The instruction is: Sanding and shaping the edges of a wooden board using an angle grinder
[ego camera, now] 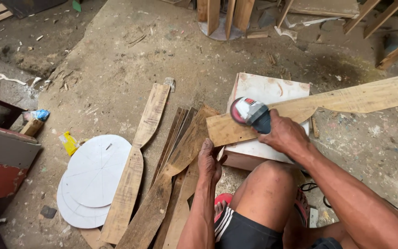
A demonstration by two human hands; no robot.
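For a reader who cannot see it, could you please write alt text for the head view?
A person's right hand holds an angle grinder against a curved wooden plank lying on a white box, while the left hand rests on stacked planks beside white discs.

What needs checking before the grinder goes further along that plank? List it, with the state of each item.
1. Right hand grips the angle grinder: ok.
2. Plank rests on the white block: ok, though its long end overhangs unsupported.
3. Left hand steadies the plank: not ok, it rests on the loose boards below.
4. Left hand away from the disc: ok, apart.
5. Bare knee away from the tool: not ok, close beneath it.
6. Disc guard in place: cannot tell.
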